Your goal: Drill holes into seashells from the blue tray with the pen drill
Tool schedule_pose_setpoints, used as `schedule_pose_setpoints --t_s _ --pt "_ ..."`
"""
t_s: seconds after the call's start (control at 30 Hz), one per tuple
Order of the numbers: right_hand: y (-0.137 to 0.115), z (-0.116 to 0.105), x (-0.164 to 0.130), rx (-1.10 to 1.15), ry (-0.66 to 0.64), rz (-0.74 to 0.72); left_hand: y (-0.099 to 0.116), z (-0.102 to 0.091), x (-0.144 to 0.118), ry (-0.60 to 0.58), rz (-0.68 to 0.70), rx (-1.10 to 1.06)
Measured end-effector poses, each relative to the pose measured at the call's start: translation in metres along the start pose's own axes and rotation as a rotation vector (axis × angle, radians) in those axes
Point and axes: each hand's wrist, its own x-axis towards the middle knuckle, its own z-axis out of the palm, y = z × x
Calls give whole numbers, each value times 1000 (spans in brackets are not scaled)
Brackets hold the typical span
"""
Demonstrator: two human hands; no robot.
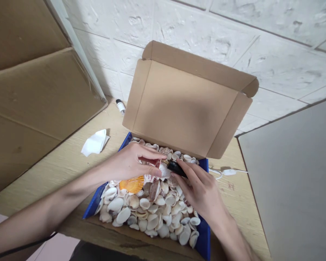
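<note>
My left hand pinches a reddish and white seashell over the middle of an open box; the fingers partly cover it. From the other side, my right hand grips a black tool with a brass-coloured tip. Its tip is at the shell; whether they touch I cannot tell. Below both hands, the blue-sided cardboard box is full of loose seashells, mostly white and cream. An orange scallop shell lies among them, just under my left hand.
The box's raised lid leans back toward the white wall. On the wooden table lie a crumpled white tissue and a small black-capped bottle. A white cable runs right. Large cardboard stands left, a grey panel right.
</note>
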Motion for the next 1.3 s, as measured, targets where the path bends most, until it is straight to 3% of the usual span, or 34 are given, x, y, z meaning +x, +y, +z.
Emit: schedule_pose_setpoints --t_s 0.6,1.3 --pt "1 1 -1 -23 35 7 -7 5 0 15 -58 -231" --pt "2 3 -1 -43 65 25 0 5 1 38 -79 -233"
